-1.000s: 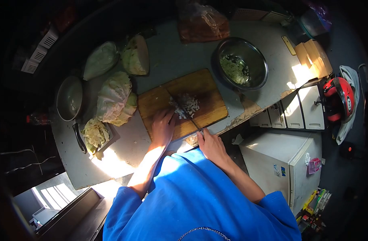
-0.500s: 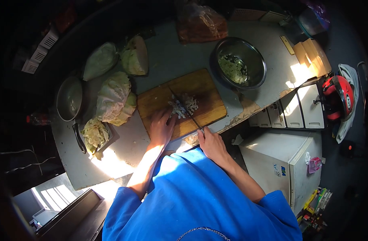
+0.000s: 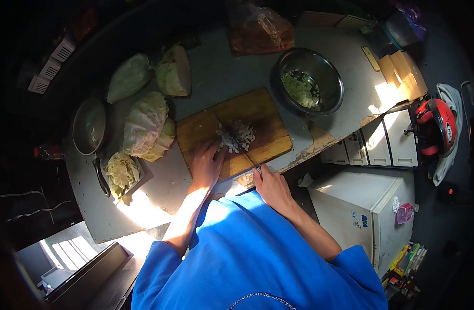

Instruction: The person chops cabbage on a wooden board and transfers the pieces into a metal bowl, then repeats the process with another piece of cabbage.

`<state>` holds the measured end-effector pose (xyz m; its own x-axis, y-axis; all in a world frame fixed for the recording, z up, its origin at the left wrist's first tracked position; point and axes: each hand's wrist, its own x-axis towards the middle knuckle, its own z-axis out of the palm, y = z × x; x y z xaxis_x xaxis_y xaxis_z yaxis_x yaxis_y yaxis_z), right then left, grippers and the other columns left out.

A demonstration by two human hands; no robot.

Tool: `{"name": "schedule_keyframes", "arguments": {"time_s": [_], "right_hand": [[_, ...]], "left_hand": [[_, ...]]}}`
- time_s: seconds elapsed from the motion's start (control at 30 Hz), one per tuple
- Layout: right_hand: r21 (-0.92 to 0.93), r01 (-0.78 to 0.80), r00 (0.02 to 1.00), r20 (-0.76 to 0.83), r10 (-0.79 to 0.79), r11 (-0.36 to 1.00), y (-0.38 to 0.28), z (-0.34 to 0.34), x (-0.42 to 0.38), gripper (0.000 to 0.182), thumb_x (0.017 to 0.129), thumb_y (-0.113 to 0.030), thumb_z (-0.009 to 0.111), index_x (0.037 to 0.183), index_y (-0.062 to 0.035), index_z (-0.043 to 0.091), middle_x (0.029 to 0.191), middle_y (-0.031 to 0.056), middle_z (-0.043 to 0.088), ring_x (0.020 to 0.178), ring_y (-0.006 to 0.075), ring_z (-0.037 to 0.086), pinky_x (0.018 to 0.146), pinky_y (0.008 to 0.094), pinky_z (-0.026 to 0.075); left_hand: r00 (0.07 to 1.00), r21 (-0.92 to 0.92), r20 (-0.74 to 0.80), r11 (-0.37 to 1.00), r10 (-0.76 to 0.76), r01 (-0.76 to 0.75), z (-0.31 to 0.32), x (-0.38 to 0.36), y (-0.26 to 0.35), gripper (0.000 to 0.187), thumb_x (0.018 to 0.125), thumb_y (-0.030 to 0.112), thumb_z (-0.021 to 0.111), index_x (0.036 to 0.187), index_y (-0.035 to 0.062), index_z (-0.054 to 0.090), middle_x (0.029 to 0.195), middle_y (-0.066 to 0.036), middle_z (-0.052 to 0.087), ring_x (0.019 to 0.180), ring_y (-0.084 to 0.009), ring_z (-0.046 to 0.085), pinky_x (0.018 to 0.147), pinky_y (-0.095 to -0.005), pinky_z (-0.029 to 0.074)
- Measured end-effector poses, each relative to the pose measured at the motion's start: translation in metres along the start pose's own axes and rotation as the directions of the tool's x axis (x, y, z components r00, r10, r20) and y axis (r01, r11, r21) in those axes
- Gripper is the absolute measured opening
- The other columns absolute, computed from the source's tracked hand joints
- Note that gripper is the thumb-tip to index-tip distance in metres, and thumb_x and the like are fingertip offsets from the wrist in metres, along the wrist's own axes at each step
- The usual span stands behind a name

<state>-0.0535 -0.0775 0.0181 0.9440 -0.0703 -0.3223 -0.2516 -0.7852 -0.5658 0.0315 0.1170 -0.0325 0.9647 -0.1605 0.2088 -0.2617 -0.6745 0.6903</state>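
Observation:
A wooden cutting board lies on the table, with chopped pale vegetable pieces at its middle. My right hand is closed round the handle of a knife at the board's near edge; the blade reaches across the board through the pieces. My left hand rests on the board's left part, fingers bent, its fingertips beside the pieces. Whether those fingers press on a piece is too small to tell. Beyond the board to the right, a metal bowl holds more chopped pieces.
Left of the board are cabbage pieces, shredded leaves and a pan. A bagged item stands at the back. At the right are a cardboard box, a white fridge and a red helmet.
The knife blade has shifted slightly to the left and tilted among the pieces. My right hand has moved a little with it; my left hand has barely moved.

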Motion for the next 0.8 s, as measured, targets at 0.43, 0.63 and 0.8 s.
{"name": "schedule_keyframes", "arguments": {"time_s": [0.43,0.63,0.8], "right_hand": [[0.137,0.035,0.999,-0.020,-0.032,0.990,0.002,-0.004,0.000,0.039,0.106,-0.033,0.047,0.095,0.0028,0.056,0.072,0.0313,0.065,0.076,0.0565,0.062,0.071,0.0619,0.050],[0.085,0.043,0.999,-0.025,-0.041,0.995,0.005,0.008,0.002,0.038,0.105,-0.033,0.048,0.094,0.0025,0.056,0.071,0.0313,0.064,0.074,0.0548,0.063,0.070,0.0611,0.051],[0.052,0.051,0.998,-0.032,-0.050,0.997,0.007,0.004,0.005,0.037,0.105,-0.033,0.049,0.094,0.0018,0.056,0.071,0.0309,0.064,0.073,0.0545,0.063,0.069,0.0617,0.050]], "left_hand": [[0.971,0.084,-0.108,0.976,0.211,-0.202,0.016,0.007,0.004,0.012,0.084,0.011,0.076,0.095,0.0076,0.079,0.108,-0.009,0.074,0.096,-0.0337,0.063,0.086,-0.0413,0.054],[0.981,0.041,-0.107,0.987,0.160,-0.157,0.016,0.005,0.002,0.014,0.085,0.012,0.076,0.097,0.0080,0.079,0.109,-0.009,0.074,0.101,-0.0327,0.065,0.088,-0.0418,0.054],[0.980,0.014,-0.104,0.986,0.167,-0.166,0.009,0.008,0.002,0.017,0.085,0.014,0.076,0.100,0.0076,0.078,0.108,-0.009,0.074,0.104,-0.0316,0.065,0.090,-0.0412,0.054]]}}
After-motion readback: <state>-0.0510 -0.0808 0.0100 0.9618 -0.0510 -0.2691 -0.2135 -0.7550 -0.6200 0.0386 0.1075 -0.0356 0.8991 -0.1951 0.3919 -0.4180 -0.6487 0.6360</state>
